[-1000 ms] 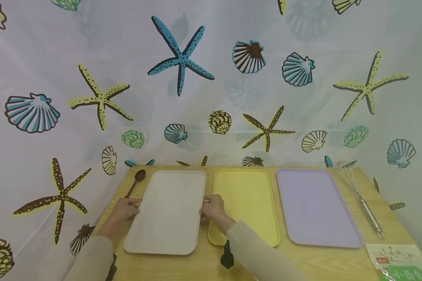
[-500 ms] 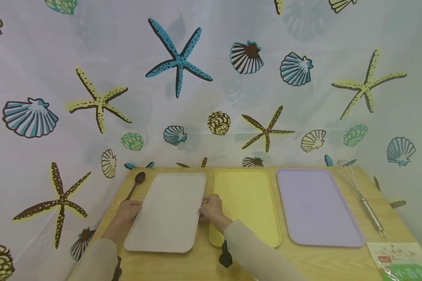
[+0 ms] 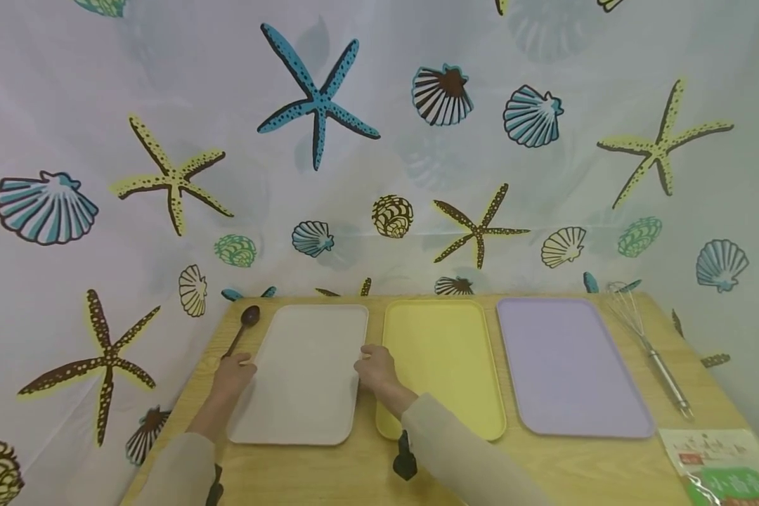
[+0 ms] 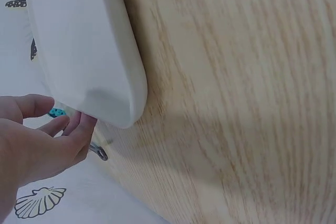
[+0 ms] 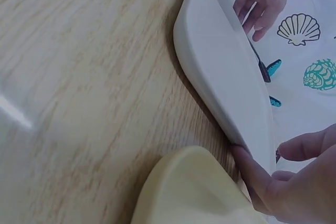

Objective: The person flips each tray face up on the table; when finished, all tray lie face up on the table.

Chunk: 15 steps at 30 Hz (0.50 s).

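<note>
A white rectangular tray (image 3: 303,372) lies at the left of the wooden table. My left hand (image 3: 232,376) is at its left edge; in the left wrist view, fingertips meet the tray's side while the thumb stands apart from it. At the opposite long edge is my right hand (image 3: 378,372). The right wrist view has its index finger (image 5: 249,166) against the outer side of the tray, with the thumb (image 5: 302,148) raised away from the rim. Beside the white tray lies a yellow tray (image 3: 443,365), partly behind my right hand and sleeve.
A dark spoon (image 3: 248,320) lies past my left hand. To the right are a purple tray (image 3: 572,365), a metal whisk (image 3: 660,372) and a printed packet (image 3: 717,460) at the front corner. A shell-patterned curtain (image 3: 367,140) encloses the table's back and sides.
The white tray has shifted slightly away from me, its near edge now closer in line with the yellow tray's. Both thumbs have come up from the rim. The head view has tilted a little.
</note>
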### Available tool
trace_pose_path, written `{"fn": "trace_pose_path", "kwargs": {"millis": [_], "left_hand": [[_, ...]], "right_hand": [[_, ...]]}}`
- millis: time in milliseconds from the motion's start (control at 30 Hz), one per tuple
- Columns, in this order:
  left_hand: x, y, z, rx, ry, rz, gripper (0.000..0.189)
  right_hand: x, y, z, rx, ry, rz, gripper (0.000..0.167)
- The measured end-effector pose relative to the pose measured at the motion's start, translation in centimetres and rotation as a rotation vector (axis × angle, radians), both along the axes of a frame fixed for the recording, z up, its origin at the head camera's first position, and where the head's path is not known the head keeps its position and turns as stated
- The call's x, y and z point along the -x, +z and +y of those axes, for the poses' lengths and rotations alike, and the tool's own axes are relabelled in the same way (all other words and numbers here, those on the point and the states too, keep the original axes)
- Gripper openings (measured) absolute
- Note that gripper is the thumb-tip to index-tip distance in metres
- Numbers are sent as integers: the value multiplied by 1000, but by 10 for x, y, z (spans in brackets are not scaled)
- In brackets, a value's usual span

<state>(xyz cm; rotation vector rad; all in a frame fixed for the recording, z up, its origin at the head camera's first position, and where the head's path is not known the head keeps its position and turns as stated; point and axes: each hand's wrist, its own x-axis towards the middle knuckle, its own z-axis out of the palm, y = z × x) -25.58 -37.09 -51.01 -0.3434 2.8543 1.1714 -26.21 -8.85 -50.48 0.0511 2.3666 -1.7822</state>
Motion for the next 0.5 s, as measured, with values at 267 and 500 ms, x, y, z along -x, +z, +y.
{"fn": "trace_pose_path", "kwargs": {"millis": [267, 500], "left_hand": [[1, -2, -2, -18, 0, -51, 51], [-8, 0, 31, 246, -83, 84, 45]], "right_hand": [[-3, -1, -1, 6, 99, -36, 54], [-11, 1, 21, -111, 217, 144, 54]]}}
